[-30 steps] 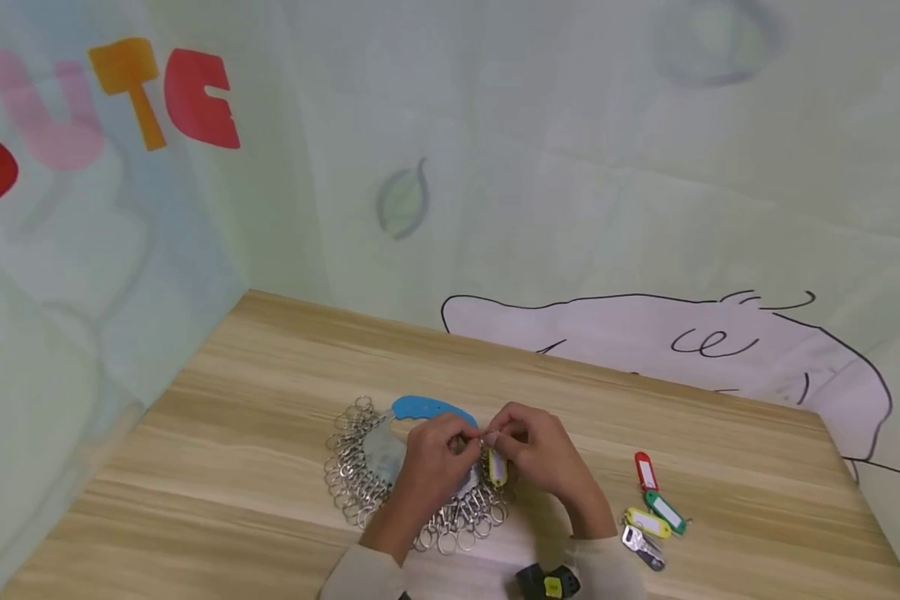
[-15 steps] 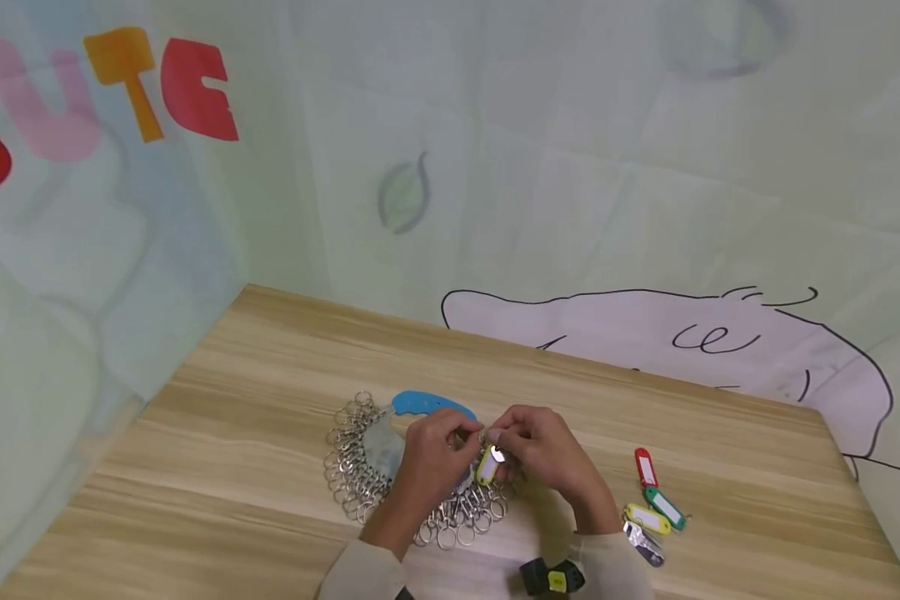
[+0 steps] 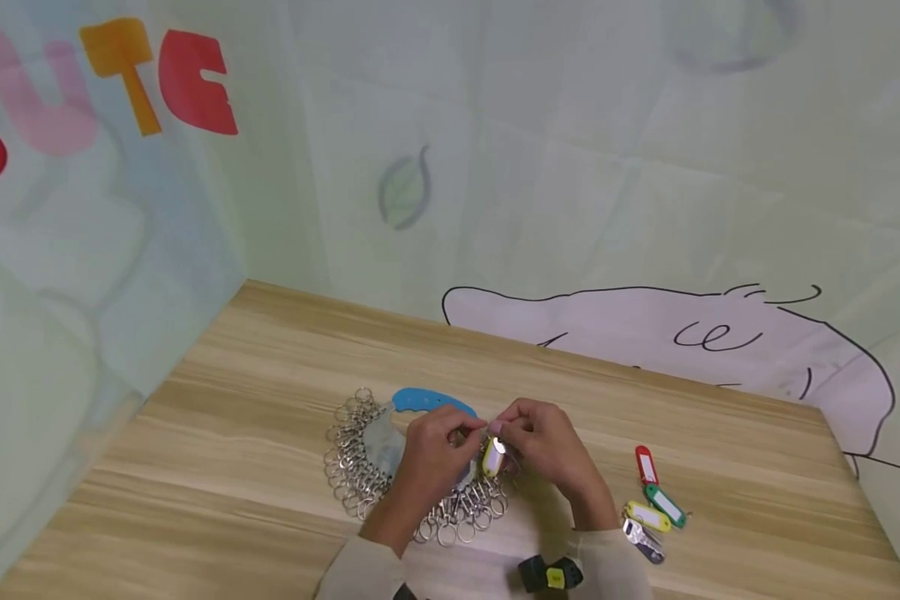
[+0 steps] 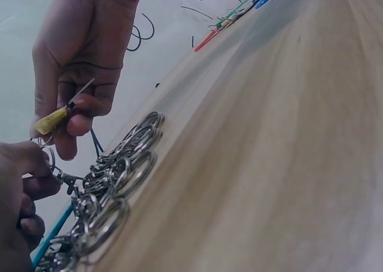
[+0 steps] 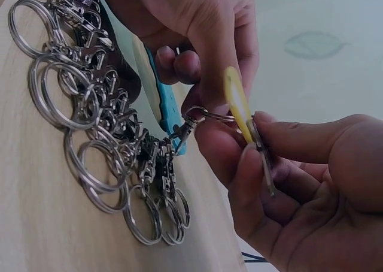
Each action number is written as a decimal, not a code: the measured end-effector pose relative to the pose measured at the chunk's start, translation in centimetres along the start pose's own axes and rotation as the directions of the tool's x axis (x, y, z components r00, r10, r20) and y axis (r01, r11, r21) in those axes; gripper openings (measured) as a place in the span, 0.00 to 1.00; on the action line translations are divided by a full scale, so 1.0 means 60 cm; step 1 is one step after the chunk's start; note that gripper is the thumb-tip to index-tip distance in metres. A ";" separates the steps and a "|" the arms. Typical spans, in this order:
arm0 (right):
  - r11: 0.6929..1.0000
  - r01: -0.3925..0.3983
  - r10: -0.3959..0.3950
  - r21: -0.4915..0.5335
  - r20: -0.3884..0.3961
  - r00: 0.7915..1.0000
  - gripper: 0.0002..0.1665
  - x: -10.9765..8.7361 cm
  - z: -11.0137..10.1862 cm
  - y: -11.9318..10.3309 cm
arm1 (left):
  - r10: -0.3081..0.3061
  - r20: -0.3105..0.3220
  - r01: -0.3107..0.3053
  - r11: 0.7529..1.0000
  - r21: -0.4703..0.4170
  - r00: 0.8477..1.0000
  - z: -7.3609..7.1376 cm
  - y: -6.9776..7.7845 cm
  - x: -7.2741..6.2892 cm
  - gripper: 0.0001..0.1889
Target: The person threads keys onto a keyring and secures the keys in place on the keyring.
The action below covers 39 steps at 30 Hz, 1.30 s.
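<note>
My left hand (image 3: pixel 437 446) pinches a split ring (image 5: pixel 209 113) that hangs from a swivel clip (image 5: pixel 184 131). Close beside it, fingertips nearly meeting, my right hand (image 3: pixel 546 443) pinches a metal key (image 5: pixel 263 161) with a yellow key tag (image 3: pixel 493 457) at the ring. In the right wrist view the tag stands edge-on against the ring. Below both hands lies a curved metal key holder (image 3: pixel 381 446) with a blue handle (image 3: pixel 423 401). Many clips and split rings (image 4: pixel 134 173) fan out along its edge. My left forearm hides part of the holder.
On the wooden table (image 3: pixel 270 358) to the right lie a red key tag (image 3: pixel 647 465), a green key tag (image 3: pixel 666 506), another yellow key tag (image 3: pixel 647 516) and metal keys (image 3: pixel 642 540). A black device with a yellow patch (image 3: pixel 552 575) is at my right sleeve. Printed cloth walls stand behind.
The yellow tag swung left and tilted, then came back slightly right, and the key beside it came into sight. Both hands stay close together, with only small finger shifts.
</note>
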State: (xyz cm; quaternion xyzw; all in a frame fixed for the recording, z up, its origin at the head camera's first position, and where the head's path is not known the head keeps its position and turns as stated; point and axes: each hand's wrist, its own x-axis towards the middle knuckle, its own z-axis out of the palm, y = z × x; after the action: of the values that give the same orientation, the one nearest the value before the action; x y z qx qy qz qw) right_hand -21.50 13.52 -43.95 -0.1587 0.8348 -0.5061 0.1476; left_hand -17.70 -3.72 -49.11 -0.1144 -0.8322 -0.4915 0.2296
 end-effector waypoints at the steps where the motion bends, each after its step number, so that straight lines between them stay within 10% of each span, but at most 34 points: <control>1: 1.000 0.001 -0.001 -0.011 -0.013 1.000 0.05 0.001 0.001 0.000 | -0.001 0.000 0.001 1.000 -0.001 1.000 0.000 0.000 0.000 0.06; 21: 0.985 0.081 -0.096 -0.155 -0.088 0.992 0.08 0.005 0.020 -0.002 | -0.052 0.019 0.052 0.999 -0.005 0.998 -0.001 0.005 0.001 0.04; 39: 0.997 0.046 -0.044 0.059 -0.034 0.998 0.05 0.003 0.012 -0.004 | -0.030 0.007 0.030 0.999 -0.033 1.000 -0.003 0.005 0.001 0.07</control>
State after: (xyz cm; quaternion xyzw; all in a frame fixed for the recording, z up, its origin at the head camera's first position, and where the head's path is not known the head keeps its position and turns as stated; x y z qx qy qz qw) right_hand -21.30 12.77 -44.09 -0.1647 0.8179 -0.5365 0.1269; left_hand -17.60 -3.71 -48.77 -0.1072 -0.8265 -0.5081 0.2174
